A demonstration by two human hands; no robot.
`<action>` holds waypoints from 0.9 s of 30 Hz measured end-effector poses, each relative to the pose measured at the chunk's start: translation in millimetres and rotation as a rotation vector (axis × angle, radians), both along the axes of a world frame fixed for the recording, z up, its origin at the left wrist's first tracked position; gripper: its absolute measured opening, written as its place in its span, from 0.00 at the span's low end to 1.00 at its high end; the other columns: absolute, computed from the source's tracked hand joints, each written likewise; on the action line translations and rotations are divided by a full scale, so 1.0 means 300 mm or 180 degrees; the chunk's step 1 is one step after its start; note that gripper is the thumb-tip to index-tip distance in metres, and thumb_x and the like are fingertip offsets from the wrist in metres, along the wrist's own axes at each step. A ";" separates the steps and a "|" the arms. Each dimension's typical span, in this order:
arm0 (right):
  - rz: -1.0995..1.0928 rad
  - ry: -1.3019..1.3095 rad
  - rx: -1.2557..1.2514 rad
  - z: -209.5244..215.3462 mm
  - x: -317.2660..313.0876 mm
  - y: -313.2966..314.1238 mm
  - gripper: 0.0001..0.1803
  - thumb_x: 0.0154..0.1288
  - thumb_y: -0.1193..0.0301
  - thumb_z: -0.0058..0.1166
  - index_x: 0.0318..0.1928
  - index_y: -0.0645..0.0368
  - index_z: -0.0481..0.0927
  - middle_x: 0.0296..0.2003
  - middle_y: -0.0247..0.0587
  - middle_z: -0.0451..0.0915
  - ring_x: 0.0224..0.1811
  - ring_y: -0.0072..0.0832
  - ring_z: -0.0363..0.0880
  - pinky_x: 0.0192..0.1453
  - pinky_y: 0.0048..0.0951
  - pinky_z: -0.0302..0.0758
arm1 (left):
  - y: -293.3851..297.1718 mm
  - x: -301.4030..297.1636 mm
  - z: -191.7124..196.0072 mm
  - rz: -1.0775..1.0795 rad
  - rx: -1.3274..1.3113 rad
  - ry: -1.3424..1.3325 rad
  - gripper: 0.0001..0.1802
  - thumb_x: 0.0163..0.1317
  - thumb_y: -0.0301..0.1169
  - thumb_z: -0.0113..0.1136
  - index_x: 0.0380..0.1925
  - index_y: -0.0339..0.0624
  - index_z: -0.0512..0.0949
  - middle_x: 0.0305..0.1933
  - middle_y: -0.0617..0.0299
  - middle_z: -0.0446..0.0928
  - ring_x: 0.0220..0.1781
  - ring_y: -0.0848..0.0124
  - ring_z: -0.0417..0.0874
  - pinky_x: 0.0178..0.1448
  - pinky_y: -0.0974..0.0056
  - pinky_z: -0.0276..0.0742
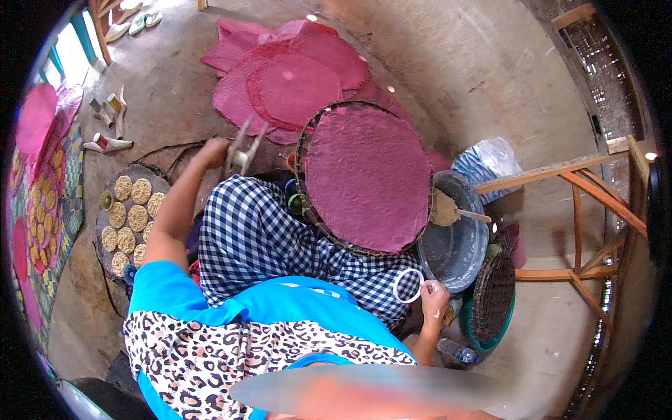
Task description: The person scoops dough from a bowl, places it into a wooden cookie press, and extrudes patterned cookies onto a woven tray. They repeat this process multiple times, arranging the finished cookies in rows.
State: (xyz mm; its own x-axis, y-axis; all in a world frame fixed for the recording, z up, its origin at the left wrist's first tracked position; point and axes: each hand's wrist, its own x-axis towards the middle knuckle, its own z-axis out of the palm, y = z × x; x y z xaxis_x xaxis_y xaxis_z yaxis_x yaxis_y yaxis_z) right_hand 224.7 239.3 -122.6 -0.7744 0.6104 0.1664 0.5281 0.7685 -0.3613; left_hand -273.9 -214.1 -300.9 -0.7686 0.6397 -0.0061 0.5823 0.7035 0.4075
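Observation:
My left hand (pixel 215 152) is stretched forward on the left, closed around the end of a pale forked tool (pixel 241 155). Motion blurs its two prongs. A thin white ring (pixel 408 286) is pinched between the fingers of my right hand (pixel 435 297), beside the basin. Before me, a round woven tray (pixel 302 183) carries a flat pink sheet (pixel 367 178) and sits by my checkered lap. To its right, a grey basin (pixel 465 269) holds a paddle (pixel 472 215) with tan paste on its blade.
Round grainy cakes (pixel 126 240) lie on a dark round board (pixel 159 183) at left. Pink sheets (pixel 294 77) are piled on the floor ahead. A dark basket (pixel 493 297) rests on a green tub (pixel 467 323), near a plastic bottle (pixel 458 350). Wooden framing (pixel 560 274) stands at right.

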 end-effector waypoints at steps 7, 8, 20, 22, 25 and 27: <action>0.0495 0.0421 -0.0550 0.146 -0.438 -0.114 0.07 0.47 0.71 0.60 0.27 0.61 0.79 0.23 0.43 0.79 0.24 0.33 0.79 0.30 0.30 0.73 | -0.152 -0.090 0.263 0.1223 0.2460 0.0000 0.20 0.45 0.27 0.63 0.42 0.39 0.75 0.38 0.51 0.78 0.39 0.66 0.79 0.44 0.63 0.72; 0.0807 0.0571 -0.0648 0.136 -0.524 -0.148 0.08 0.48 0.70 0.60 0.26 0.61 0.79 0.23 0.43 0.79 0.25 0.33 0.79 0.31 0.30 0.73 | -0.157 -0.083 0.313 0.1375 0.2353 0.0144 0.21 0.46 0.26 0.63 0.43 0.38 0.74 0.38 0.52 0.78 0.39 0.67 0.78 0.44 0.64 0.72; 0.1434 0.0371 -0.1447 0.082 -0.952 -0.332 0.15 0.46 0.61 0.64 0.31 0.59 0.80 0.26 0.44 0.80 0.29 0.33 0.79 0.36 0.31 0.74 | 0.207 0.411 0.663 0.1003 0.3878 -0.0899 0.21 0.48 0.24 0.62 0.44 0.35 0.72 0.44 0.61 0.75 0.43 0.73 0.74 0.48 0.66 0.71; 0.1249 0.0816 -0.2811 0.157 -0.957 -0.338 0.21 0.49 0.59 0.62 0.40 0.58 0.78 0.33 0.42 0.80 0.35 0.31 0.79 0.41 0.31 0.74 | 0.334 0.470 0.706 0.0227 0.3490 0.0222 0.20 0.39 0.28 0.66 0.37 0.38 0.75 0.38 0.58 0.76 0.42 0.66 0.76 0.49 0.61 0.69; 0.2558 0.1648 -0.4716 0.351 -0.930 -0.299 0.38 0.52 0.54 0.59 0.59 0.58 0.59 0.50 0.48 0.71 0.49 0.36 0.72 0.54 0.38 0.67 | 0.548 0.548 0.758 -0.0650 0.2851 0.0967 0.22 0.34 0.32 0.65 0.34 0.40 0.74 0.34 0.56 0.74 0.42 0.60 0.74 0.54 0.57 0.64; 0.2629 0.1849 -0.4942 0.449 -0.903 -0.300 0.45 0.51 0.53 0.58 0.63 0.59 0.52 0.52 0.53 0.67 0.50 0.41 0.71 0.57 0.44 0.66 | 0.662 0.598 0.772 -0.1011 0.2548 0.1130 0.21 0.34 0.31 0.63 0.34 0.41 0.73 0.33 0.57 0.73 0.43 0.60 0.74 0.57 0.55 0.61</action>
State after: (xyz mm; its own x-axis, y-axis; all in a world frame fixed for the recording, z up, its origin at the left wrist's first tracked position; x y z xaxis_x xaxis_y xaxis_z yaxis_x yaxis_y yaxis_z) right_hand -46.1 149.4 12.1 -0.9762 -0.0008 0.2168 -0.1961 -0.4232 -0.8846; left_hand -94.5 -15.5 -69.4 -0.4290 0.5326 0.7296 0.8828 0.0761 0.4636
